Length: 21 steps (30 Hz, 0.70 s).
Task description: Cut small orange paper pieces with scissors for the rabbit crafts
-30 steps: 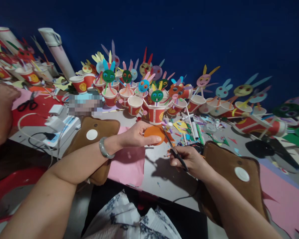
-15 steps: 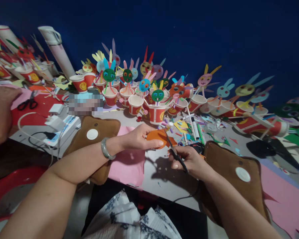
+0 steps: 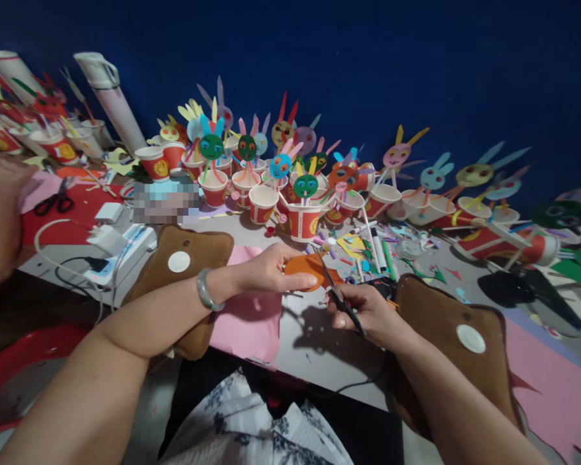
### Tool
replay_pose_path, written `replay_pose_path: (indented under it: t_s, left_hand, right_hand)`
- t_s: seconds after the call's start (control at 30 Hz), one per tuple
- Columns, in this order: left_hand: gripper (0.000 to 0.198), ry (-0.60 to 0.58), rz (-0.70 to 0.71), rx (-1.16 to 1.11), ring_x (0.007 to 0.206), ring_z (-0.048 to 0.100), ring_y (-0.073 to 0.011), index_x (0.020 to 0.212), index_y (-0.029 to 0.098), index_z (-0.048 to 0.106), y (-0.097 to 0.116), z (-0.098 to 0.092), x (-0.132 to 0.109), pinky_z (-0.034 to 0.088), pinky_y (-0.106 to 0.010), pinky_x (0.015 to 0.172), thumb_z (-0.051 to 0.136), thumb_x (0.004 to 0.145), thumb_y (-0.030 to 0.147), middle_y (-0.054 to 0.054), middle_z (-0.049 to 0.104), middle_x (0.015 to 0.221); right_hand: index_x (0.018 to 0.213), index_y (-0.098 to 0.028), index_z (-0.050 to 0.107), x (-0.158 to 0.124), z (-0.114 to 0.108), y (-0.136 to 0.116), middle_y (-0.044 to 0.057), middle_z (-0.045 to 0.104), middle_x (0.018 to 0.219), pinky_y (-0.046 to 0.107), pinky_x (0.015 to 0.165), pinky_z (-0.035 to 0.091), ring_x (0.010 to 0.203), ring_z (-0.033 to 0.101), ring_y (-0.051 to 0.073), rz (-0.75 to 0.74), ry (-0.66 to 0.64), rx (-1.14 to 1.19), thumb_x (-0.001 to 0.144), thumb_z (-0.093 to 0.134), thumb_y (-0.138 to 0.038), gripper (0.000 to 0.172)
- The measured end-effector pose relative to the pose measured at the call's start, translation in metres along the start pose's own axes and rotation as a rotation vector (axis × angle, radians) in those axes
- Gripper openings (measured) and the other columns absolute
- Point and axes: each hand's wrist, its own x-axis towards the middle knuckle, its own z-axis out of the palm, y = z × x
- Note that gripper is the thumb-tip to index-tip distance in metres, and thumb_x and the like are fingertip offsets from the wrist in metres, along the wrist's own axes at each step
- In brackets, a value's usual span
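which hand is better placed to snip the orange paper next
Probably the right hand: it holds the scissors, blades at the orange paper, while the left hand grips that paper.

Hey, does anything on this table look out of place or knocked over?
Yes: paper scraps lie strewn among pens beyond the right hand, which looks messy. At far right, a red cup seems tipped over, unlike the upright cups further left, though lens distortion may exaggerate it.
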Motion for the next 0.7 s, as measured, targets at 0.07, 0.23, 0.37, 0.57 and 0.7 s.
replay_pose_path:
  t_s: [0.07,0.23,0.37,0.57,0.7]
  left_hand:
    - [0.028,-0.007,0.01,-0.002,0.061,0.044,-0.0078,0.077,0.01,0.06,-0.0002,-0.0003,0.0001,0.036,-0.02,0.054,0.062,0.082,0.037,-0.001,0.051,0.068]
    - [0.028,-0.01,0.019,0.002,0.061,0.044,-0.0076,0.074,0.01,0.059,-0.0009,-0.0009,0.0001,0.036,-0.02,0.055,0.062,0.082,0.037,0.0,0.049,0.067]
    - [0.028,0.004,0.02,0.029,0.06,0.046,-0.0075,0.074,0.011,0.061,-0.0018,-0.0018,0.0003,0.037,-0.019,0.054,0.063,0.081,0.038,0.0,0.052,0.066]
    - [0.027,0.02,0.053,0.035,0.06,0.048,-0.0076,0.072,0.01,0.061,-0.0024,-0.0033,0.0003,0.039,-0.018,0.054,0.064,0.081,0.036,-0.001,0.056,0.065]
    - [0.027,0.015,0.066,0.02,0.059,0.048,-0.0076,0.071,0.01,0.061,-0.0027,-0.0033,0.0007,0.04,-0.018,0.053,0.065,0.081,0.035,-0.001,0.056,0.064]
  right_hand:
    - [0.057,-0.015,0.056,-0.0004,0.0,0.0006,-0.002,0.048,0.053,0.022,0.048,0.031,0.053,0.04,0.01,-0.006,0.006,0.006,0.055,0.075,-0.069,0.057]
    - [0.058,-0.015,0.055,-0.0018,0.0005,0.0005,-0.003,0.048,0.051,0.023,0.049,0.03,0.052,0.04,0.01,0.011,-0.004,0.049,0.056,0.076,-0.067,0.056]
    - [0.057,-0.016,0.054,-0.0022,0.0003,0.0004,-0.004,0.046,0.05,0.023,0.048,0.028,0.05,0.038,0.009,0.007,-0.003,0.069,0.056,0.077,-0.065,0.055]
    - [0.056,-0.016,0.053,-0.0021,-0.0008,-0.0002,-0.004,0.047,0.05,0.023,0.048,0.028,0.049,0.039,0.009,0.005,-0.009,0.067,0.057,0.078,-0.063,0.054]
    - [0.056,-0.015,0.054,-0.002,-0.0007,-0.0006,-0.003,0.048,0.049,0.023,0.047,0.029,0.049,0.04,0.009,0.014,-0.009,0.067,0.056,0.078,-0.065,0.055]
